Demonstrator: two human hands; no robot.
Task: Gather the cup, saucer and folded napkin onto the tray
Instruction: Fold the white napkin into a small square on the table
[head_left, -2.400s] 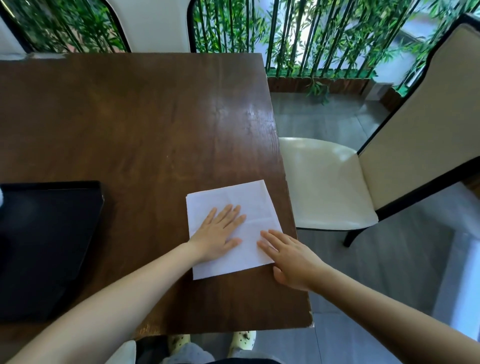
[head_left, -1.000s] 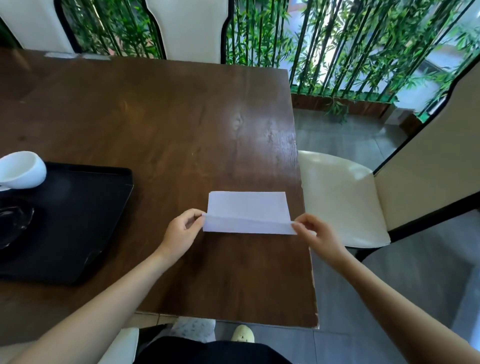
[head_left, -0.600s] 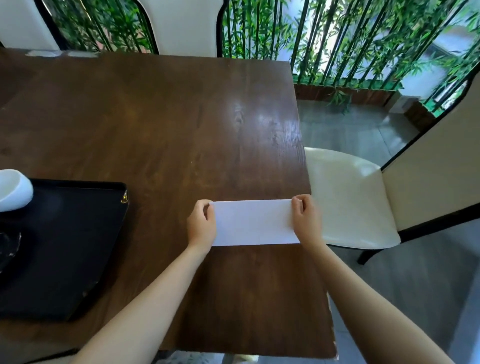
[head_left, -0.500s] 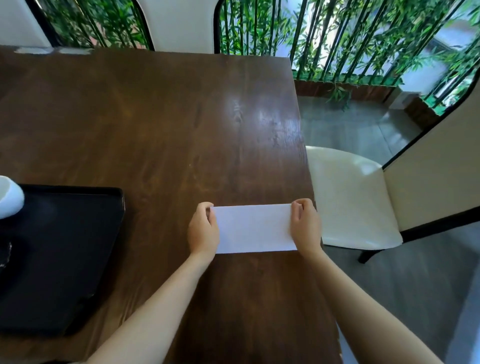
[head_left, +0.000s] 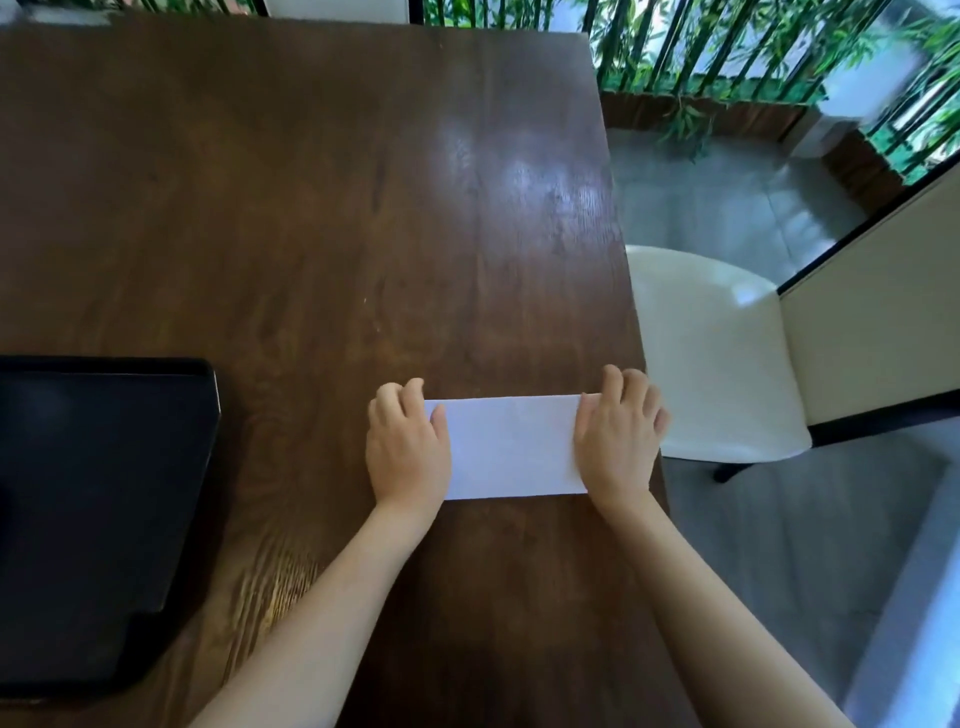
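Observation:
A white napkin (head_left: 511, 447), folded into a long strip, lies flat on the dark wooden table (head_left: 311, 208) close to its right edge. My left hand (head_left: 408, 447) covers the strip's left end, with the fingers curled over the far corner. My right hand (head_left: 615, 441) grips the right end the same way. A black tray (head_left: 104, 493) sits on the table to the left, about a hand's width from my left hand. The part of the tray in view is bare. Cup and saucer are out of view.
The table's right edge runs just past my right hand. Beyond it stands a cream chair (head_left: 711, 353) on a grey floor. A bamboo screen (head_left: 727, 47) closes the far side.
The napkin went from an open square to a half-folded strip. My hands moved to its two ends and now lie flatter on them. The cup has slid out of view.

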